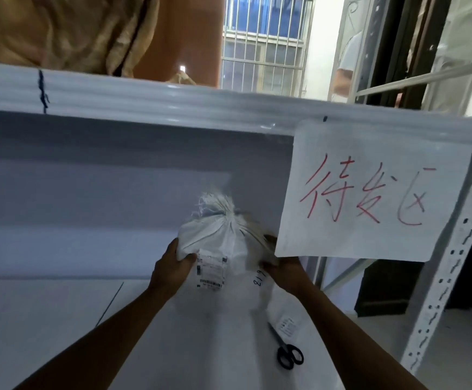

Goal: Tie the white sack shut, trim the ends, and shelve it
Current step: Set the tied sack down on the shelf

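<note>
Gripping the tied white sack (220, 237) with left hand (173, 266) and right hand (282, 270), one each side, likely to keep it upright on the shelf (60, 319).

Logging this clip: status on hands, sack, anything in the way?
Left hand, right hand grip tied white woven sack. Sack upright on white metal shelf. White paper sign crowds right hand; black-handled scissors lie aside.

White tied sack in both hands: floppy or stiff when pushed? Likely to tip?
Probably soft: the white tied sack creases and dents where the left hand and right hand grip it. Likely stable, as its body looks wider than the gathered neck.
</note>
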